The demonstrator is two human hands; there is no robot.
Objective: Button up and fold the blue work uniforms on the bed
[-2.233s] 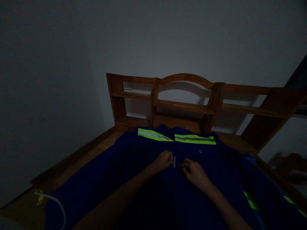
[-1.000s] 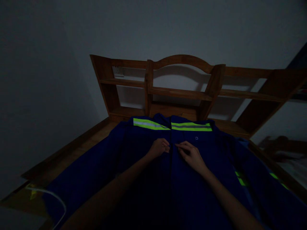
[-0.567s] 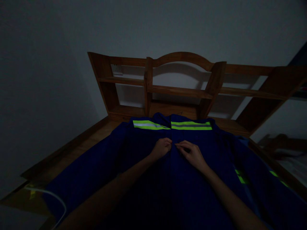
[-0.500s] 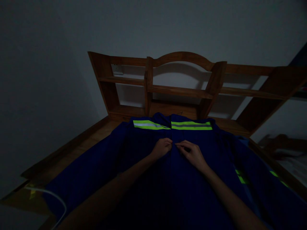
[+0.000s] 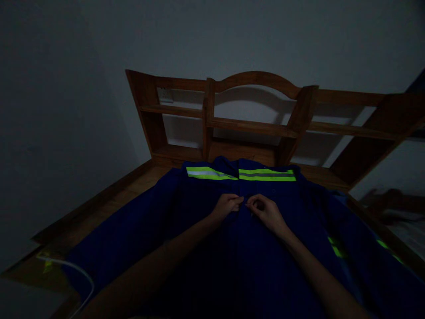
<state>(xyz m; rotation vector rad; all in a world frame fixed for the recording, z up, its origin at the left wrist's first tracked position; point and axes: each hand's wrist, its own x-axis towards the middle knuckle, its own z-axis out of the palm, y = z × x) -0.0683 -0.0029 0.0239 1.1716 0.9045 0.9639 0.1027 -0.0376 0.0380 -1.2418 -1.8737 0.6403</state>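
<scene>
A dark blue work jacket point(image 5: 255, 248) lies spread out front side up, its collar toward the headboard. Yellow-green and silver reflective bands point(image 5: 267, 175) cross its chest. At the front opening just below the bands, my left hand point(image 5: 227, 207) is closed, thumb and fingers pinching the cloth by the opening. Close beside it on the right, my right hand point(image 5: 265, 212) pinches at the same front edge with thumb and index finger, the other fingers curled. Dim light hides whatever small part lies between the fingertips.
Behind the jacket stands a wooden headboard point(image 5: 255, 126) with open shelves against a grey wall point(image 5: 232, 35). A wall socket point(image 5: 165, 95) shows through its left shelf. A white cable point(image 5: 78, 268) curves by the left sleeve. Wooden bed boards point(image 5: 139, 181) border the jacket.
Both hands stay at the jacket's front opening. The right index finger has bent more and the left fingertips have shifted slightly right. The view has moved a little.
</scene>
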